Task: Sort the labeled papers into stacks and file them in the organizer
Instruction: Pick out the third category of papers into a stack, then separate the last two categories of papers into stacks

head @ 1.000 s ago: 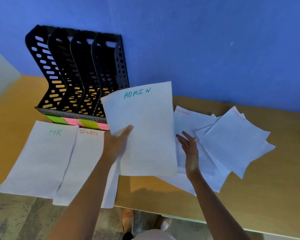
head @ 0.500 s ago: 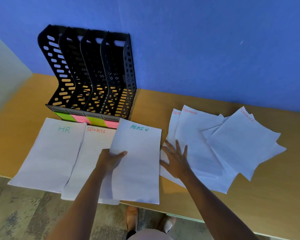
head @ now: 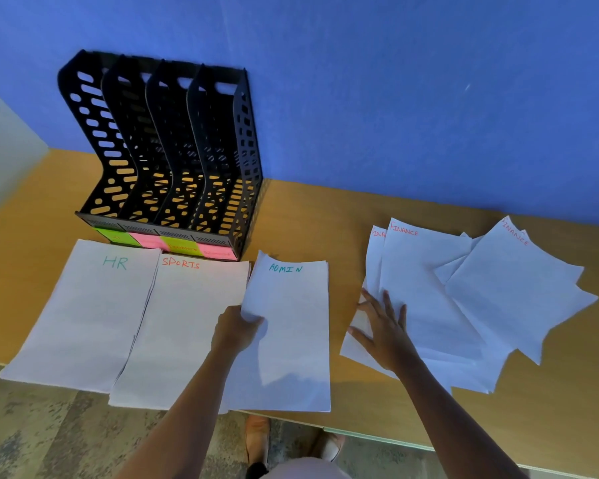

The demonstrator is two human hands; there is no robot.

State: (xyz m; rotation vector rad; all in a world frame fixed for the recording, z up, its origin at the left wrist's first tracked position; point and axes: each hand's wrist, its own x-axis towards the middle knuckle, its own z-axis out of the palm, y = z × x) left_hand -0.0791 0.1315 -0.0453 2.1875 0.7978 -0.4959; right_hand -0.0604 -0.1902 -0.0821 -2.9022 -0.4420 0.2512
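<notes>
HR stack (head: 83, 312), SPORTS stack (head: 184, 326), ADMIN stack (head: 298, 326), scattered FINANCE papers (head: 498, 295), black organizer (head: 173, 150)

Only one view is given, taken from a head-worn wide-angle camera and aimed forward and steeply down. The desk (head: 325, 216) is seen from above and close by, its near edge crossing the lower frame. The blue wall (head: 395, 81) fills the upper half, and floor (head: 32, 437) is shown at lower left.
</notes>
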